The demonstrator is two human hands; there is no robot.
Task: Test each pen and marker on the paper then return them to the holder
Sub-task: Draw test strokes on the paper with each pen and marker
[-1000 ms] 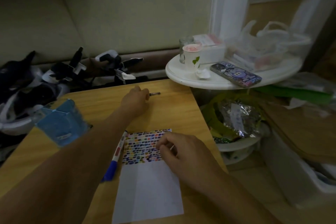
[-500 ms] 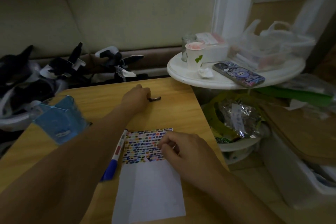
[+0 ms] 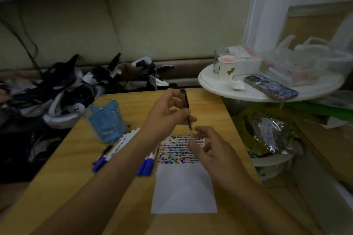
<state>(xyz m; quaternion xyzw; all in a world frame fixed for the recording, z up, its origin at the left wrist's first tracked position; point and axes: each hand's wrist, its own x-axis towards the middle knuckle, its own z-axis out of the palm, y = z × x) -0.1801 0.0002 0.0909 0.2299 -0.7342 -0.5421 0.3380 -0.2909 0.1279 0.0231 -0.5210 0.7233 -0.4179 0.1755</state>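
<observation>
**A:** Well, plenty of testing looks done: the upper part of the paper is filled with rows of coloured dashes, while the lower part is left blank.

**B:** And the holder? No pen can be seen in it. It stands upright on the table, left of the sheet.

**A:** So returning seems mostly undone. A bunch of markers is laid just in front of the holder, and two blue-capped markers are lined up against the paper's left edge.

**B:** Now the hands. A dark pen is pinched in the left hand, raised above the sheet, tip pointed down.

**A:** The right hand is held just below, fingers loosely curled near the tip. Whether anything is gripped there cannot be told; blur is heavy.

**B:** A cap being fitted or pulled is judged likely.
</observation>
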